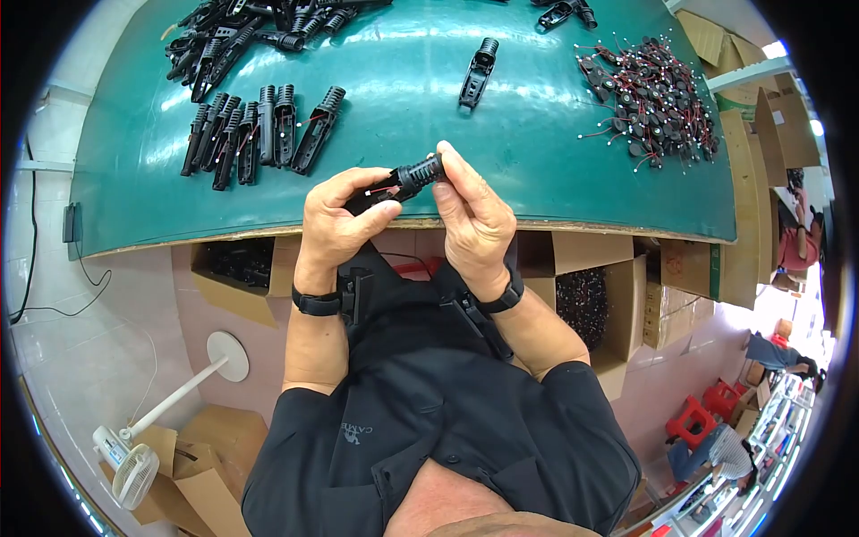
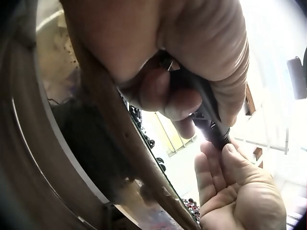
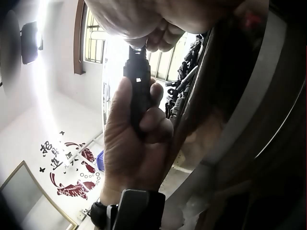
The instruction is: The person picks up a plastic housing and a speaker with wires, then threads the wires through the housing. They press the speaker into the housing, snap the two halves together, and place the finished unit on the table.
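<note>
Black polo shirt (image 1: 537,430) is lying nearest, behind both hands. The left hand (image 1: 340,219) is gripping a black plastic handle housing (image 1: 409,182), and the right hand (image 1: 477,219) is pinching its ribbed end (image 1: 427,170) between thumb and fingers, so the housing is sitting between them. It is looking light, stiff and maybe slippery; the thin red wire (image 1: 383,190) is seeming fragile, so the housing's body and ribs are offering the safer hold. Both forearms (image 1: 537,329) are pointing forward, with hands facing each other.
</note>
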The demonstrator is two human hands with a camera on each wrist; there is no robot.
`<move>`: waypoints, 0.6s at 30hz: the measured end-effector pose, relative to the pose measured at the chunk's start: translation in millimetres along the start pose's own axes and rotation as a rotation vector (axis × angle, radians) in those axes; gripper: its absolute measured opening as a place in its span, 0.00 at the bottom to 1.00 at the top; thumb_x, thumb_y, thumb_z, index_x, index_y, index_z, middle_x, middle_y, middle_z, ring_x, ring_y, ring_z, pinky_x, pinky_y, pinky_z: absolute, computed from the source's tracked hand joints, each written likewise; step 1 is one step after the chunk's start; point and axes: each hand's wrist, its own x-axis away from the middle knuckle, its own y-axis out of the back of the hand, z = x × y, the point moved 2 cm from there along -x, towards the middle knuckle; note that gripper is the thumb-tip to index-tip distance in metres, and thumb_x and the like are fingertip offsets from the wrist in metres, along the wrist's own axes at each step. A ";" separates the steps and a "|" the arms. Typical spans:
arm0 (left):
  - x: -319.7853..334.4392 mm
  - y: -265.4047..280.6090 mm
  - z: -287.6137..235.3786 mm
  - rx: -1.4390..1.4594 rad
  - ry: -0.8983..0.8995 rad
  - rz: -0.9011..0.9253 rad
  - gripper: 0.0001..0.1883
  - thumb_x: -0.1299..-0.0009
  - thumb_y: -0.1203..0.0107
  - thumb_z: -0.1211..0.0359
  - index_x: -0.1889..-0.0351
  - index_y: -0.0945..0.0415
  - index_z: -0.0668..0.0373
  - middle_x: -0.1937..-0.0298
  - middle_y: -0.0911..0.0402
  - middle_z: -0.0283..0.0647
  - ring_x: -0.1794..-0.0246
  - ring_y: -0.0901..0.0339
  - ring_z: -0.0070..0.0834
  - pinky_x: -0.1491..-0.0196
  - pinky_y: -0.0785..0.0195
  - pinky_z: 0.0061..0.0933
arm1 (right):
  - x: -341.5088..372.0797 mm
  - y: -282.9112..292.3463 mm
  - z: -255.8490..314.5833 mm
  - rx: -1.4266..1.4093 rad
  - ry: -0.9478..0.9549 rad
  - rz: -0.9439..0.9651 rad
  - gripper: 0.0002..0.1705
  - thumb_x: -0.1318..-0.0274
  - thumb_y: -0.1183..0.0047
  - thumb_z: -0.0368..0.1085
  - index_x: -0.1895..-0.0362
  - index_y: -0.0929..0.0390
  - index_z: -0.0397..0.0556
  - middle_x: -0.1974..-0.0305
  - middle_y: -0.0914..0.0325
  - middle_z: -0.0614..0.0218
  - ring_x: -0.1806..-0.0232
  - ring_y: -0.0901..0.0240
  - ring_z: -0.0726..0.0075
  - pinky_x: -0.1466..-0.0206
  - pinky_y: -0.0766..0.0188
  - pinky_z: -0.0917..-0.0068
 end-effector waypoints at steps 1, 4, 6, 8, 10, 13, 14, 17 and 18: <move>0.2 0.7 0.1 0.006 0.004 -0.005 0.21 0.35 0.25 0.71 0.45 0.16 0.69 0.51 0.12 0.41 0.53 0.16 0.24 0.47 0.23 0.25 | -0.2 -1.1 1.0 0.019 0.013 0.004 0.20 0.35 0.36 0.22 0.40 0.15 0.43 0.38 0.16 0.52 0.40 0.16 0.63 0.37 0.21 0.72; 0.1 1.5 -0.2 0.002 -0.015 0.002 0.21 0.35 0.25 0.71 0.45 0.16 0.69 0.52 0.12 0.40 0.53 0.16 0.24 0.47 0.23 0.25 | -0.2 -1.0 2.0 -0.005 -0.004 0.004 0.18 0.35 0.37 0.21 0.42 0.14 0.43 0.40 0.15 0.53 0.40 0.15 0.63 0.38 0.21 0.72; 0.3 0.4 -1.0 0.002 -0.027 0.008 0.21 0.35 0.25 0.71 0.45 0.16 0.69 0.52 0.12 0.40 0.53 0.16 0.24 0.47 0.23 0.25 | 0.4 2.5 1.1 -0.013 -0.011 0.003 0.17 0.35 0.37 0.21 0.43 0.13 0.43 0.40 0.14 0.53 0.40 0.15 0.62 0.38 0.21 0.73; 0.0 -0.7 -2.6 -0.019 -0.022 0.008 0.21 0.35 0.25 0.71 0.45 0.16 0.68 0.53 0.12 0.41 0.54 0.16 0.24 0.47 0.23 0.25 | 2.2 11.0 -6.3 -0.021 -0.035 0.104 0.24 0.35 0.35 0.27 0.35 0.19 0.42 0.35 0.18 0.51 0.36 0.18 0.60 0.35 0.23 0.71; -1.8 -0.1 -4.9 -0.035 -0.025 0.007 0.21 0.36 0.25 0.71 0.45 0.16 0.68 0.53 0.12 0.41 0.54 0.16 0.24 0.47 0.23 0.25 | -5.6 11.0 -2.2 -0.029 -0.043 0.154 0.28 0.34 0.33 0.29 0.31 0.22 0.42 0.33 0.20 0.50 0.33 0.20 0.59 0.34 0.24 0.70; -3.6 -4.3 -8.5 -0.088 -0.068 0.062 0.21 0.36 0.25 0.71 0.46 0.15 0.66 0.54 0.12 0.41 0.54 0.16 0.25 0.48 0.23 0.25 | -18.8 11.6 2.6 -0.218 -0.196 0.249 0.50 0.36 0.29 0.39 0.18 0.43 0.43 0.22 0.36 0.49 0.23 0.34 0.54 0.22 0.36 0.58; -3.4 -5.5 -8.4 -0.086 -0.070 0.068 0.21 0.36 0.25 0.71 0.46 0.15 0.66 0.54 0.12 0.41 0.54 0.16 0.25 0.48 0.23 0.25 | -20.5 12.9 1.7 -0.214 -0.196 0.243 0.50 0.36 0.29 0.39 0.18 0.43 0.43 0.22 0.36 0.49 0.23 0.34 0.54 0.22 0.36 0.58; -1.7 -4.7 -6.8 -0.084 -0.069 0.042 0.20 0.36 0.25 0.71 0.46 0.15 0.66 0.55 0.12 0.40 0.56 0.16 0.24 0.50 0.24 0.24 | -24.6 8.1 -1.6 -0.099 -0.196 0.517 0.66 0.40 0.25 0.48 0.13 0.61 0.47 0.16 0.48 0.49 0.18 0.44 0.50 0.18 0.44 0.54; -2.0 -4.4 -6.3 -0.085 -0.069 0.040 0.20 0.36 0.25 0.71 0.46 0.15 0.66 0.55 0.12 0.40 0.56 0.16 0.24 0.50 0.24 0.24 | -24.1 7.0 -1.0 -0.100 -0.196 0.520 0.66 0.40 0.25 0.48 0.13 0.61 0.47 0.16 0.48 0.49 0.18 0.44 0.50 0.18 0.44 0.54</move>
